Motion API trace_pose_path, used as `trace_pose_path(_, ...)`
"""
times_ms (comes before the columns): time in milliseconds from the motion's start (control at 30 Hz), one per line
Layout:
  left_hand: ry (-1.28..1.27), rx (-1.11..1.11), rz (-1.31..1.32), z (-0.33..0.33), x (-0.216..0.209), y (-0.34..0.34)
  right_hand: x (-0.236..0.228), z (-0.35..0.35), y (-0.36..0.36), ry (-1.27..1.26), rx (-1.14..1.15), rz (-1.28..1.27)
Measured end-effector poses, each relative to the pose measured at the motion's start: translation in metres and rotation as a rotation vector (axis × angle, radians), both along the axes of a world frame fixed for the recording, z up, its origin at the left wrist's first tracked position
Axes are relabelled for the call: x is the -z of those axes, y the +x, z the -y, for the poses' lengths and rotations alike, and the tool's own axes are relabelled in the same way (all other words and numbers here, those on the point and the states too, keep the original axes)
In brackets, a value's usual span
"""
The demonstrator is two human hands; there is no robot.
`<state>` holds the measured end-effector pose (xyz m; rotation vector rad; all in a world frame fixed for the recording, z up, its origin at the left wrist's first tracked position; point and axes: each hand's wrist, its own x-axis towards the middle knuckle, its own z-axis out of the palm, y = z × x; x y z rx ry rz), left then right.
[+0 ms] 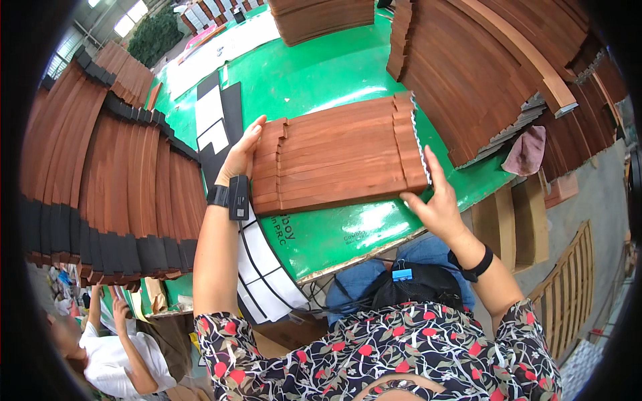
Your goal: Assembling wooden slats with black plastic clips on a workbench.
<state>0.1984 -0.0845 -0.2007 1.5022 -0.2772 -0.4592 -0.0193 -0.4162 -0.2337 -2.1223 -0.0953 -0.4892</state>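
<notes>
A stack of reddish-brown wood-grain strips (338, 157) lies across the green tabletop in front of me, its left and right ends stepped unevenly. My left hand (239, 155) presses against the left end, thumb up along the edge and the other fingers hidden behind it. At the opposite end, my right hand (438, 206) cups the near right corner. Its thumb is on the front edge and a finger reaches up along the pale, jagged end faces. Between them, my two hands grip the stack.
Tall piles of similar strips stand at left (137, 187), some with black ends, and at right (461, 73). Another stack (321, 20) sits at the far edge. A pink cloth (525, 151) hangs by the right pile. A person in white (127, 357) works at lower left.
</notes>
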Motion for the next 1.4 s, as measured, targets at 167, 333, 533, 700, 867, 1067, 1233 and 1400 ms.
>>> trace_pose_path(167, 0.105, -0.134, 0.004, 0.018, -0.001, -0.011, 0.009, 0.007, 0.019, 0.077, 0.039, -0.081)
trace_pose_path(333, 0.122, -0.194, 0.012, 0.015, 0.005, -0.009, 0.004, 0.013, 0.021, 0.294, -0.059, -0.174)
trace_pose_path(533, 0.085, -0.240, 0.010, -0.024, 0.023, -0.006, -0.026, 0.021, 0.070, 0.906, -0.152, -0.092)
trace_pose_path(700, 0.104, -0.214, 0.008, -0.002, 0.009, -0.044, -0.048, 0.015, 0.096, 0.881, -0.005, -0.209)
trace_pose_path(867, 0.043, -0.175, 0.141, -0.010, 0.024, -0.032, -0.031, 0.024, 0.135, 1.060, -0.064, -0.379)
trace_pose_path(1067, -0.136, -0.212, 0.154, -0.002, 0.035, -0.026, -0.027, 0.033, 0.146, 0.939, -0.055, -0.473)
trace_pose_path(1233, -0.150, -0.244, 0.246, -0.021, 0.063, 0.002, -0.023, 0.028, 0.138, 0.821, -0.062, -0.438)
trace_pose_path(1400, -0.133, -0.137, 0.160, -0.019, 0.056, 0.001, -0.029, 0.011, 0.101, 0.868, -0.060, -0.379)
